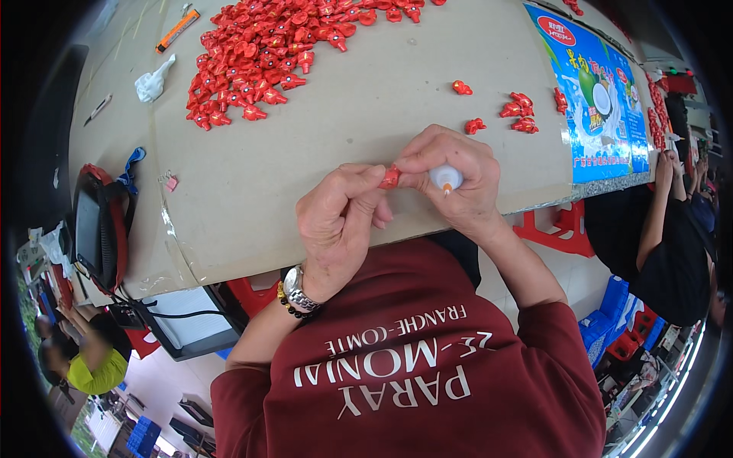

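Observation:
Between the fingertips of my left hand and my right hand is a small red plastic piece, held just above the near edge of the table. My left thumb and fingers pinch it from one side, my right thumb and forefinger from the other. Tucked in my right palm is a white glue bottle with an orange-tipped nozzle pointing toward me. Beyond my hands spreads a big heap of similar red pieces. Several loose ones lie to the right.
A grey-covered table bears an orange box, a crumpled white tissue, a pen and a blue printed poster. At left stands a dark red-edged device. A co-worker in black sits at right, beside a red stool.

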